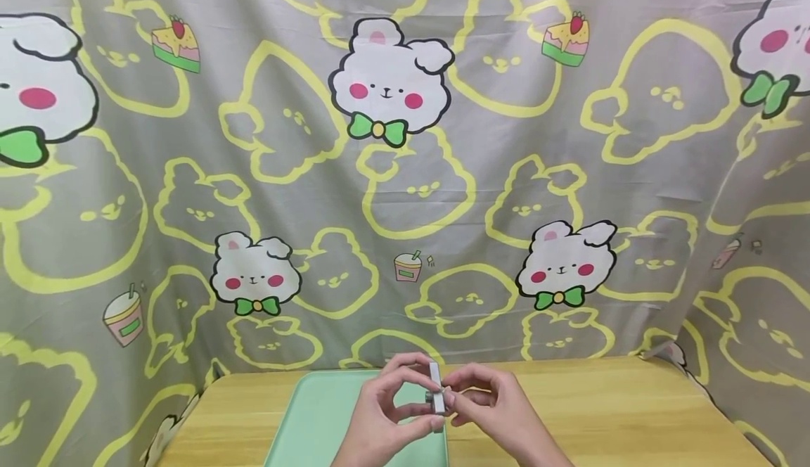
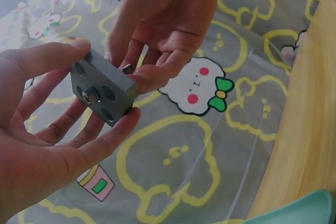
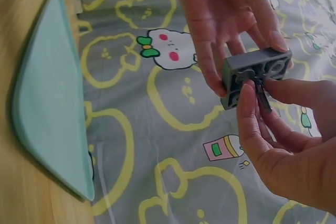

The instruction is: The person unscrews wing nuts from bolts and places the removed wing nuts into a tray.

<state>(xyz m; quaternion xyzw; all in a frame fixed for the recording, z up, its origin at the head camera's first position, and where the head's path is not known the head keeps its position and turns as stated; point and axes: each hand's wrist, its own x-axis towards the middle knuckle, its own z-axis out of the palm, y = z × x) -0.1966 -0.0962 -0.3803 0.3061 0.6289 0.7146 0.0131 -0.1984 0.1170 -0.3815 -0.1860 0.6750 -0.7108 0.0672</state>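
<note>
The head view is bright; both wrist views look dimmer and softer (glare bleaches the left one's patterned curtain (image 2: 168, 135), upper left).

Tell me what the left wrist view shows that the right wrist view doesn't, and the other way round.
Only left wrist: the face of the grey block with round holes around a metal stud.
Only right wrist: the block's opposite, recessed face, and how the right hand pinches a dark slim piece there.
Both: block, right hand, left hand, green tray, wooden table, cartoon-print fabric.
</note>
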